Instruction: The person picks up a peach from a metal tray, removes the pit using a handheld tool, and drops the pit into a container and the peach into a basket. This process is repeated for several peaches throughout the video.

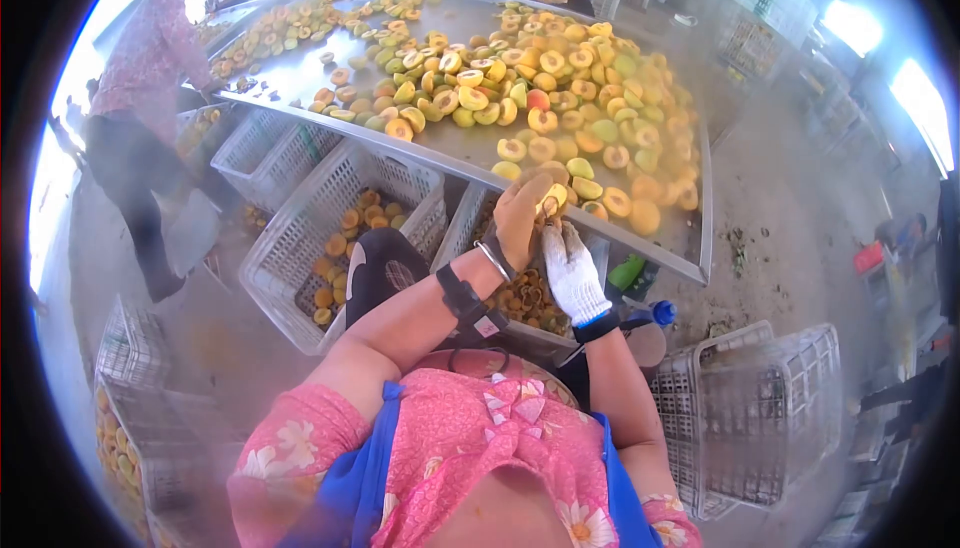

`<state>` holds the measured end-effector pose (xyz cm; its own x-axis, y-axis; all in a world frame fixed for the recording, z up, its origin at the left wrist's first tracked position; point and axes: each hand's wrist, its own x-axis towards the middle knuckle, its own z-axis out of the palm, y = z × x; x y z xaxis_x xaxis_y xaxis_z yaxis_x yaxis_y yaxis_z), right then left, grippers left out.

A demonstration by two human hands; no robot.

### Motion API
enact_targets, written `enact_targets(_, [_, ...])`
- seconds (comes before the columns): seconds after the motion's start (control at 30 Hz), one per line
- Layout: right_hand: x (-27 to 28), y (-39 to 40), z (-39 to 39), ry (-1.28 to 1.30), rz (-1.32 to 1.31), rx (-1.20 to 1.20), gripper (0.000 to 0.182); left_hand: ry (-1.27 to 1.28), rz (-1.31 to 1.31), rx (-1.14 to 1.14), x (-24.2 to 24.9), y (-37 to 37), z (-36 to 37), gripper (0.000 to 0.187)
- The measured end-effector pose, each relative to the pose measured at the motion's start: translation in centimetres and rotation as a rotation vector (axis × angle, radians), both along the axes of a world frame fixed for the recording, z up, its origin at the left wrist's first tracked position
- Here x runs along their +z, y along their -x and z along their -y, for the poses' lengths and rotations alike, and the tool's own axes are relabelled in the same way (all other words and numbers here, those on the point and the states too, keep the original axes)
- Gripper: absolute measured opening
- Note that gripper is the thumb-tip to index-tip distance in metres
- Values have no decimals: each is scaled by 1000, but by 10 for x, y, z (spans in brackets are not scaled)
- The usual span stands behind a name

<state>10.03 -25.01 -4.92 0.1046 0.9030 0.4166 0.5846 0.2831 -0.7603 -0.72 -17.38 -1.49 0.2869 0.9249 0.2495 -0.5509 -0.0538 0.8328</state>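
Observation:
My bare left hand point(522, 216) grips a yellow-orange fruit point(551, 202) just in front of the metal table's near edge. My right hand point(572, 270), in a white work glove, is closed against the same fruit from the right side; whether it holds a tool is hidden. On the metal table point(470, 146) beyond lie several halved and whole yellow, green and orange fruits point(560, 78), most piled toward the right.
White plastic crates point(330, 218) with fruit halves stand under the table's near edge, one with pits point(525, 298) below my hands. An empty crate point(750, 418) stands at my right. A person in pink point(150, 68) works at the table's left; another sits at the far side.

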Motion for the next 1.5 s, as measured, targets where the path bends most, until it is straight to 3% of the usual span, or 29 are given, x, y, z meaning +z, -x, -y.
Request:
enact_targets(0.07, [5, 6, 6, 45, -64, 25, 42, 257, 202, -41, 8, -1, 7, 19])
enact_targets(0.1, [9, 8, 8, 93, -120, 37, 42, 261, 158, -62, 10, 1, 6, 22])
enact_targets(0.2, [0, 6, 9, 223, 52, 111, 39, 303, 74, -153, 14, 14, 0, 34])
enact_targets(0.23, [-13, 2, 8, 137, 19, 198, 41, 338, 77, -208, 14, 18, 0, 38])
enact_targets(0.27, [-5, 7, 11, 300, -166, 187, 42, 371, 80, -263, 15, 22, -1, 42])
enact_targets(0.33, [20, 20, 20, 616, -539, 159, 44, 32, -145, -232, 2, 27, -10, 46])
enact_targets(0.4, [7, 22, 26, 581, -739, 245, 39, -204, -316, -231, 0, 34, -11, 51])
enact_targets(0.47, [1, 22, 26, 831, -1223, 395, 34, -339, -440, -264, 1, 40, -7, 55])
enact_targets(0.6, [-10, 28, 31, 828, -1582, 634, 37, -21, -199, -528, -9, 43, -10, 53])
enact_targets(0.7, [-8, 29, 31, 852, -1774, 666, 35, 379, 10, -460, -6, 39, 3, 50])
enact_targets(0.8, [-25, 24, 23, 880, -1804, 766, 41, 502, 31, -255, -2, 34, 8, 50])
enact_targets(0.9, [-20, 29, 26, 839, -1778, 671, 42, 425, 161, -168, -12, 44, -4, 43])
enact_targets(0.93, [-21, 28, 27, 838, -1791, 697, 42, 410, 206, -128, -17, 52, -12, 41])
enact_targets(0.97, [-21, 27, 27, 838, -1804, 723, 43, 55, -49, 93, -31, 66, -30, 40])
enact_targets(1.03, [-34, 12, 30, 864, -1867, 916, 44, 83, 59, 156, -28, 108, -65, 25])
enact_targets(1.07, [-39, 5, 29, 893, -1804, 723, 44, 94, 112, 187, -26, 128, -81, 19])
enact_targets(1.1, [-45, 3, 27, 918, -1739, 535, 44, 69, -92, 480, -4, 134, -79, 23])
enact_targets(1.13, [-53, 2, 25, 942, -1669, 351, 44, -146, -429, 618, -9, 154, -101, 20])
enact_targets(1.2, [-67, 2, 22, 1015, -1435, 180, 40, -647, -781, 867, 3, 152, -114, 21])
enact_targets(1.33, [-94, 5, 17, 980, -940, 78, 36, -939, -1073, 456, 20, 49, -98, 38])
enact_targets(1.37, [-102, 2, 14, 921, -746, 62, 41, -576, -1184, 231, 40, 14, -72, 53])
enact_targets(1.4, [-114, 0, 10, 858, -557, 41, 47, -674, -1245, 91, 41, -14, -75, 63])
enact_targets(1.43, [-132, -5, 5, 794, -265, 12, 52, -876, -1230, 59, 26, -39, -82, 61])
enact_targets(1.5, [-119, -9, 8, 783, 153, 41, 52, -853, -1171, -75, -3, -85, -88, 64])
